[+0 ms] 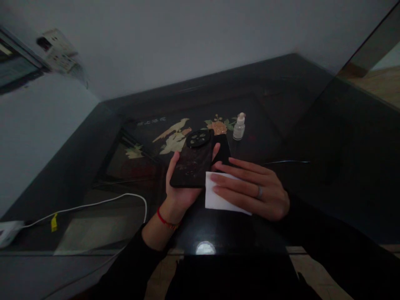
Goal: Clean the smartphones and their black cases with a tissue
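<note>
My left hand [178, 189] grips a black phone [192, 164], back side up, its round camera ring at the far end. My right hand [254, 189] lies flat with its fingers stretched out on a white tissue [217, 199] next to the phone's lower right corner. A ring is on one finger of the right hand, and a red cord circles the left wrist. Another dark flat object [223, 151] lies just beyond the phone; I cannot tell what it is.
A small clear dropper bottle [239, 127] stands behind the phone on the dark glass table [296, 137] with its bird and flower inlay. A white cable [93, 204] runs left to a white adapter [8, 233]. A thin wire [287, 161] lies to the right.
</note>
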`<state>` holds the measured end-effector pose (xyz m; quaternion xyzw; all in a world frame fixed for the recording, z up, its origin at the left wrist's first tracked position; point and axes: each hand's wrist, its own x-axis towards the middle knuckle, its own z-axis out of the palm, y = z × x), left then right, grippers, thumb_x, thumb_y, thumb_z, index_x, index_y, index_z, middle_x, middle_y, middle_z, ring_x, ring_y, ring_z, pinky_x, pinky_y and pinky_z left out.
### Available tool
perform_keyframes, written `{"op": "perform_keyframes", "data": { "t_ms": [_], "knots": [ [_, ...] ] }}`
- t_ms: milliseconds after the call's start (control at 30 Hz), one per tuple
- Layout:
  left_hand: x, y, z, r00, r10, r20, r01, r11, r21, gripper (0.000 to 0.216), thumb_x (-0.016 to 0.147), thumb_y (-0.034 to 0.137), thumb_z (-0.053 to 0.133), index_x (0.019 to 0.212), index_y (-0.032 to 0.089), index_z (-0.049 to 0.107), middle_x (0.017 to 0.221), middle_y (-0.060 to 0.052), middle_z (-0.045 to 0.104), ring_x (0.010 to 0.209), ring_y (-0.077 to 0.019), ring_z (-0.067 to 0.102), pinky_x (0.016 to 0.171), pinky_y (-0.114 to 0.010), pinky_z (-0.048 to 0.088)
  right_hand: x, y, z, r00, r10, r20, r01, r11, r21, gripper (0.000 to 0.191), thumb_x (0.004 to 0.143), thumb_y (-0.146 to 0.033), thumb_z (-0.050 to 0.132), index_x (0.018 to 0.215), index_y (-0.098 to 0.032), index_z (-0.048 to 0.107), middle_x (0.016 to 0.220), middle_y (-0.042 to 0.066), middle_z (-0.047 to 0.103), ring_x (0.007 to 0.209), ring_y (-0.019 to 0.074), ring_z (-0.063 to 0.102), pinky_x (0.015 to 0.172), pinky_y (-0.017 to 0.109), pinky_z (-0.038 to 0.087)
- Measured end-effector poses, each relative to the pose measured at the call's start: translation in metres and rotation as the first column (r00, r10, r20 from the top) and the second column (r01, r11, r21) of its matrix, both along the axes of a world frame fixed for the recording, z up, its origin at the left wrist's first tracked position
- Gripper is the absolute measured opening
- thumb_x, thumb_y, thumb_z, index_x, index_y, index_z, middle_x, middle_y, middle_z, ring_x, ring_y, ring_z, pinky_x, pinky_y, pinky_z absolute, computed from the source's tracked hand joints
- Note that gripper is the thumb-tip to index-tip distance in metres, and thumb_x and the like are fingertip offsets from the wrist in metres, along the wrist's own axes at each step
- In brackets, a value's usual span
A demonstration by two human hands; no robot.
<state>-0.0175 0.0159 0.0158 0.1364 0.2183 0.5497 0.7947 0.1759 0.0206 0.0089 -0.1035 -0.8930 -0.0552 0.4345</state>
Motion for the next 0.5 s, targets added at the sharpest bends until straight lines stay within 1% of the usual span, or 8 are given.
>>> {"op": "perform_keyframes", "data": {
  "t_ms": [100, 167, 267, 333, 433, 500],
  "knots": [
    [0.0, 0.001, 0.001, 1.0, -0.01, -0.001, 0.01, 1.0, -0.016, 0.064, 0.095, 0.048, 0.028, 0.149, 0.012, 0.028, 0.135, -0.013, 0.057, 0.127, -0.0216, 0.051, 0.111, -0.036, 0.03, 0.004, 0.0, 0.001, 0.995, -0.037, -0.094, 0.027, 0.994, -0.109, 0.026, 0.094, -0.013, 0.049, 0.115, -0.011, 0.062, 0.121, 0.014, 0.067, 0.122, 0.0225, 0.057, 0.098, 0.041, 0.053],
    [0.002, 0.0, 0.004, 0.999, -0.034, -0.03, 0.031, 0.996, -0.082, 0.062, 0.096, 0.046, 0.024, 0.148, 0.012, 0.03, 0.131, -0.012, 0.06, 0.122, -0.0223, 0.056, 0.108, -0.036, 0.034, 0.001, -0.003, 0.0, 0.988, -0.026, -0.152, 0.002, 0.988, -0.157, 0.026, 0.094, -0.014, 0.048, 0.116, -0.01, 0.062, 0.119, 0.015, 0.067, 0.117, 0.0198, 0.06, 0.093, 0.035, 0.056],
    [0.005, 0.0, 0.004, 0.993, -0.1, -0.068, 0.087, 0.981, -0.172, 0.059, 0.098, 0.043, 0.019, 0.143, 0.01, 0.039, 0.122, -0.011, 0.066, 0.1, -0.0189, 0.067, 0.097, -0.031, 0.045, -0.007, -0.009, -0.005, 0.987, 0.041, -0.157, -0.062, 0.989, -0.132, 0.026, 0.096, -0.015, 0.045, 0.113, -0.006, 0.062, 0.118, 0.015, 0.068, 0.111, 0.0161, 0.062, 0.09, 0.028, 0.057],
    [0.006, 0.001, 0.002, 0.991, -0.1, -0.09, 0.084, 0.982, -0.172, 0.056, 0.098, 0.039, 0.023, 0.141, 0.008, 0.043, 0.117, -0.011, 0.069, 0.089, -0.0168, 0.07, 0.09, -0.028, 0.048, -0.011, -0.011, -0.008, 0.989, 0.07, -0.127, -0.083, 0.991, -0.101, 0.028, 0.097, -0.014, 0.041, 0.113, -0.007, 0.063, 0.118, 0.013, 0.069, 0.112, 0.0148, 0.061, 0.09, 0.027, 0.056],
    [0.005, 0.002, -0.002, 0.991, -0.056, -0.121, 0.032, 0.981, -0.189, 0.049, 0.097, 0.03, 0.03, 0.139, 0.01, 0.046, 0.108, -0.008, 0.073, 0.083, -0.0164, 0.07, 0.089, -0.027, 0.048, -0.008, -0.014, -0.006, 0.989, 0.067, -0.132, -0.079, 0.993, -0.084, 0.028, 0.097, -0.013, 0.04, 0.113, -0.007, 0.062, 0.117, 0.013, 0.069, 0.113, 0.0146, 0.061, 0.089, 0.027, 0.056],
    [0.005, 0.002, -0.003, 0.989, -0.062, -0.134, 0.027, 0.969, -0.244, 0.047, 0.096, 0.025, 0.031, 0.138, 0.013, 0.048, 0.098, -0.006, 0.075, 0.072, -0.0158, 0.07, 0.085, -0.029, 0.05, -0.004, -0.016, -0.002, 0.988, 0.025, -0.155, -0.044, 0.991, -0.124, 0.026, 0.096, -0.012, 0.044, 0.114, -0.006, 0.062, 0.118, 0.014, 0.068, 0.113, 0.0151, 0.061, 0.09, 0.027, 0.056]
  ]
}}
